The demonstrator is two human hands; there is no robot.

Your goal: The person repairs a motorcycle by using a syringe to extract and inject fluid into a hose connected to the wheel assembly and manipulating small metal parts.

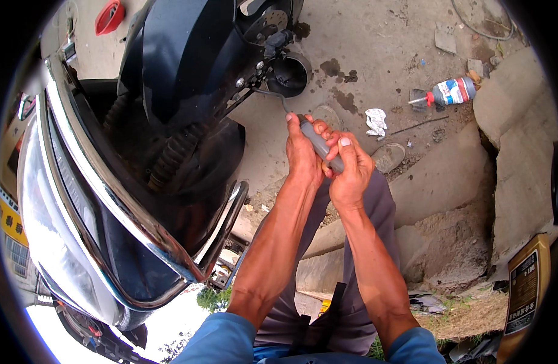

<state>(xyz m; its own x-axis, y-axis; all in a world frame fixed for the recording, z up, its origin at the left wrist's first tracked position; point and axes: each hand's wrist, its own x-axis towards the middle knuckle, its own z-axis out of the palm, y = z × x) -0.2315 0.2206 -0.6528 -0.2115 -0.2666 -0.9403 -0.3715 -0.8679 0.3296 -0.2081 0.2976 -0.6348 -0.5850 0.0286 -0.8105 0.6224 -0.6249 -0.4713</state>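
Left hand [302, 153] grips cylinder [317, 141] at far end, right hand [353, 176] near end; seems light, stiff, maybe slippery; best hold around middle.

A head-worn fisheye looks steeply down from near above left hand [302, 151] and right hand [351, 179]; rim details read less surely.

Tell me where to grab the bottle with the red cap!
Probably grip the bottle around its wide middle, coming from above: it lies on its side on the ground, with nothing over it. I'd skip the red cap and thin nozzle at its left end; they're narrower.
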